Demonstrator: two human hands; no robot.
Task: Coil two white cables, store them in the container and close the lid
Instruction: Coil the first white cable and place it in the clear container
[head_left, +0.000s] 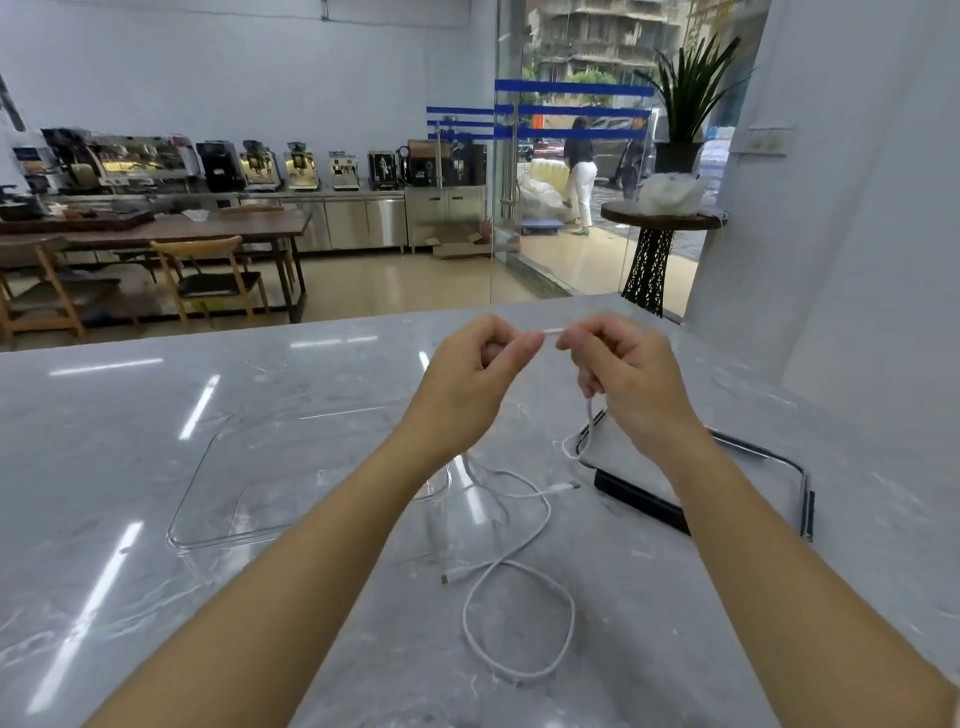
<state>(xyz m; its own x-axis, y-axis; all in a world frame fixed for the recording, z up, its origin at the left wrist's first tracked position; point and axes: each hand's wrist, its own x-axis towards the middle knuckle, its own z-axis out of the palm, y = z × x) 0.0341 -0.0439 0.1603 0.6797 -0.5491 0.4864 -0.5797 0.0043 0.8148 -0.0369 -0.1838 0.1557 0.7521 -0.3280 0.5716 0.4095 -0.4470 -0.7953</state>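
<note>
Both hands are raised over the marble counter (156, 415). My left hand (475, 379) and my right hand (631, 374) pinch a short stretch of one white cable (551, 330) between their fingertips. That cable hangs down below my right hand and loops near the lid's corner. A second white cable (519, 587) lies loose on the counter in a loop, its plugs free. A clear glass container (208, 493) sits to the left, open, with my left forearm partly over it. Its lid (769, 457), clear with dark clips, lies to the right under my right forearm.
The counter's far edge runs just beyond my hands. Behind it are wooden tables and chairs (208, 270), a row of coffee machines (260, 166), a glass door (566, 156) and a small stand with a potted plant (670, 208). A white wall (857, 208) stands at right.
</note>
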